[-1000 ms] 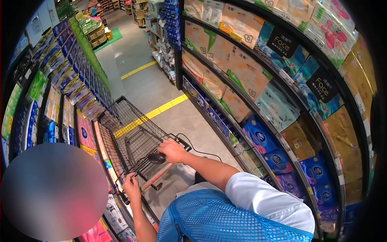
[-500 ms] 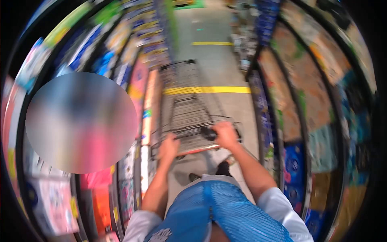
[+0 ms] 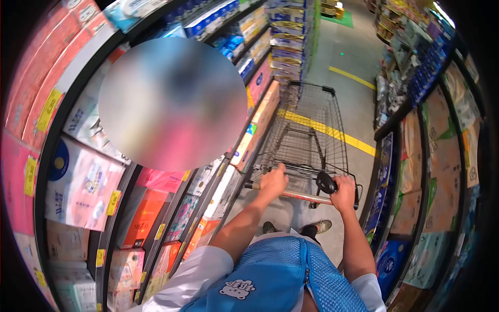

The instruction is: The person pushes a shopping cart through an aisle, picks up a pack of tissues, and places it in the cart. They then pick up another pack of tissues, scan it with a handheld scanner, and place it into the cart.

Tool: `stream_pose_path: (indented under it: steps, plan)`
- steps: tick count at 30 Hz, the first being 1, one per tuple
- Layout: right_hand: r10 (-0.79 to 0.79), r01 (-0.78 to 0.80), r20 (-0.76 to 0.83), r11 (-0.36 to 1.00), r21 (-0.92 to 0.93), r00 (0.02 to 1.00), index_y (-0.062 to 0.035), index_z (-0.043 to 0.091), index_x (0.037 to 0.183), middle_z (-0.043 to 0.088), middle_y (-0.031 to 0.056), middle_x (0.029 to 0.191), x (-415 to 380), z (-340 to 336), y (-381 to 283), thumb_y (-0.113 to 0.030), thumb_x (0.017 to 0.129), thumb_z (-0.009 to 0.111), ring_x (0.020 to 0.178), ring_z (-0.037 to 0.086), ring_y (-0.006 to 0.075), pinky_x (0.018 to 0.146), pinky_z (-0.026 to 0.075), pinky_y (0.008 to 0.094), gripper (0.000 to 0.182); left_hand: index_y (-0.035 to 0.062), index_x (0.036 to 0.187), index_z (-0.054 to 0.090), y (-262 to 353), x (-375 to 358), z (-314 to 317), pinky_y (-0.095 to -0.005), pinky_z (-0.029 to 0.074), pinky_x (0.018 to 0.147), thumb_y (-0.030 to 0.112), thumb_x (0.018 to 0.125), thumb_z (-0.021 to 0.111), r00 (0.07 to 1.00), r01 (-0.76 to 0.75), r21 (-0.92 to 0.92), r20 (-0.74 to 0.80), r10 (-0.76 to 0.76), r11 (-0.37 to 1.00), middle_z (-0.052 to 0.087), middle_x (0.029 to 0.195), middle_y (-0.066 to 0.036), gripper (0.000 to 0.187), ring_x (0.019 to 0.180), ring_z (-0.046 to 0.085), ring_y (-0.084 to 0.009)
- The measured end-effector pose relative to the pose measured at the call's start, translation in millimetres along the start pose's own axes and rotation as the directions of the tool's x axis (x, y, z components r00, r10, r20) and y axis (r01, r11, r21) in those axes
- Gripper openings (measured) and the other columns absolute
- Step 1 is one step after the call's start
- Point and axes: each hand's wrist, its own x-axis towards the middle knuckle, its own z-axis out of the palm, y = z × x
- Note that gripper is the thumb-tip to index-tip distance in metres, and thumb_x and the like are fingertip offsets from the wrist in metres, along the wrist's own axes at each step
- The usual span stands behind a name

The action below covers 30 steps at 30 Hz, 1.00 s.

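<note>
Both of my hands are on the handle bar (image 3: pixel 307 197) of a wire shopping cart (image 3: pixel 301 151). My left hand (image 3: pixel 274 182) is closed around the bar towards its left end. Closed over the right part of the bar is my right hand (image 3: pixel 343 193), just beside a rounded black fitting (image 3: pixel 326 183). I see no goods in the cart's wire basket. A blue mesh vest (image 3: pixel 270 265) with a white bear print covers my front.
Shelves of packaged goods line both sides, with pink and white packs (image 3: pixel 86 182) on the left and brown packs (image 3: pixel 442 151) on the right. A yellow floor line (image 3: pixel 358 144) runs under the cart. A blurred oval hides part of the left shelves.
The view has swung left and is sharper, so the cart and my hands appear further right and tilted. More of the left shelves shows. Both hands remain on the bar.
</note>
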Motion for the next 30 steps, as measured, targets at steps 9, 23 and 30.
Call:
stream_pose_path:
  steps: [9,23,30]
  plan:
    - [-0.001,0.001,-0.021,1.000,0.017,1.000,-0.0057,0.075,0.096,0.071,0.0120,0.096,1.4,-0.1,-4.6,-0.004,0.076,0.073,0.100,0.064,0.0357,0.094,0.046,0.0473,0.021,0.0060,0.121,0.055,-1.5,0.4,-0.6,-0.0566,0.061,0.086,0.028,0.099,0.069,0.999,-0.036,-0.035,-0.001,0.036,0.999,0.078,0.101,-0.023,0.034,0.098,0.077,-0.0442]
    - [0.001,-0.001,0.018,1.000,0.009,1.000,-0.0059,0.072,0.097,0.070,0.0149,0.098,1.9,3.6,-2.6,-0.004,0.079,0.072,0.103,0.063,0.0387,0.096,0.045,0.0473,0.018,0.0030,0.117,0.056,-3.1,1.4,3.2,-0.0577,0.059,0.084,0.023,0.096,0.068,0.999,-0.025,-0.101,-0.046,0.020,0.995,0.077,0.096,-0.024,0.031,0.093,0.077,-0.0444]
    - [-0.027,0.027,-0.005,1.000,0.000,1.000,-0.0044,0.070,0.096,0.067,0.0160,0.094,2.5,5.1,-1.8,-0.003,0.081,0.071,0.100,0.061,0.0407,0.095,0.046,0.0488,0.015,0.0009,0.116,0.056,-0.6,-1.6,-2.5,-0.0576,0.059,0.084,0.020,0.094,0.067,0.999,-0.038,-0.128,-0.041,0.033,0.991,0.077,0.094,-0.024,0.031,0.092,0.076,-0.0450]
